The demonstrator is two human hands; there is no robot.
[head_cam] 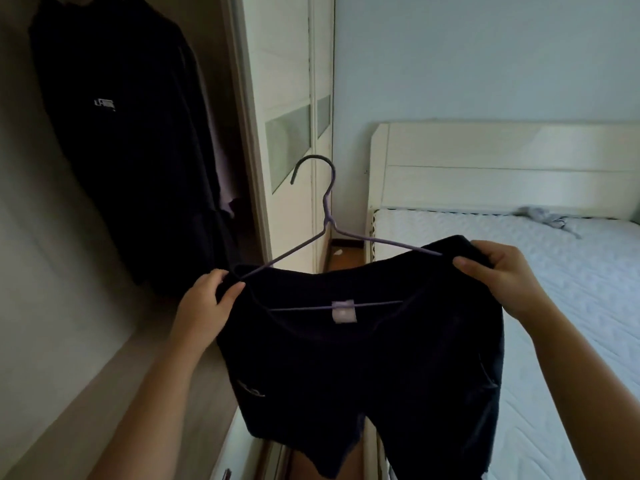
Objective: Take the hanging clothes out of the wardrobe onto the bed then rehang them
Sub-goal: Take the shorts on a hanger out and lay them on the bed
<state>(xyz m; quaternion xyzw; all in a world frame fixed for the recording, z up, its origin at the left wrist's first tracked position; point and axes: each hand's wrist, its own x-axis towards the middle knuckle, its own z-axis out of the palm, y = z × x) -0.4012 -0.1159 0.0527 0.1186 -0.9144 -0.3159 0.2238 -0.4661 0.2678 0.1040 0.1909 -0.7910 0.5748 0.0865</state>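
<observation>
The dark shirt (363, 358) hangs on a purple wire hanger (325, 233) and is held in the air between the open wardrobe (69, 237) and the bed (554, 289), in front of the wardrobe's white door (287, 133). The left hand (204, 306) pinches the shirt's left shoulder, thumb on the near face of the fabric and fingers curled behind it, just beside the point where the hanger's arm enters the neckline. The right hand (502, 275) pinches the right shoulder likewise, thumb on top and fingers wrapped over the bunched cloth that covers the hanger's other end. The hanger's hook stands upright and free above the collar. Inside the wardrobe, a second dark garment (131, 133) with a small white logo hangs to the left of the held shirt.
</observation>
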